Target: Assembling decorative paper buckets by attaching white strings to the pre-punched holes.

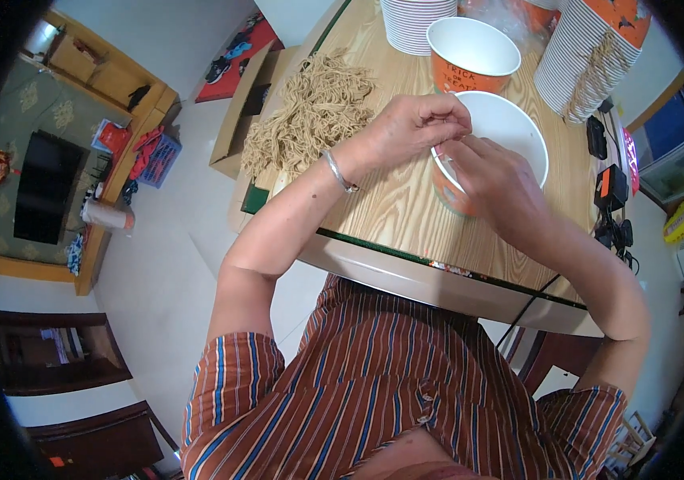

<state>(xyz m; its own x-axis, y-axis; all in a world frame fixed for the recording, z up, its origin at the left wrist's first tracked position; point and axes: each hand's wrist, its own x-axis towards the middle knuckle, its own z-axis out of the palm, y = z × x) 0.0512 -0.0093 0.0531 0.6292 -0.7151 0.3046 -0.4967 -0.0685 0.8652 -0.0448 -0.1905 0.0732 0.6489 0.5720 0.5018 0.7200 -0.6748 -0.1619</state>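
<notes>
An orange printed paper bucket [514,124] with a white inside stands on the table in front of me. At its left rim my two hands meet. My left hand [418,124], with a silver bracelet on its wrist, is closed in a pinch just above the rim. My right hand [498,172] is curled over the near left side of the rim, fingers closed and hiding part of it. Whatever is between the fingertips is too small or hidden to make out. To the left of my hands lies a heap of tan cords [310,112].
Behind the bucket stands another orange bucket [474,52]. Stacked buckets [418,28] rise at the back, and a leaning stack [586,60] at right has tan cords [598,76] over it. Black adapters [612,188] and cables line the right edge. An open cardboard box [238,120] sits left.
</notes>
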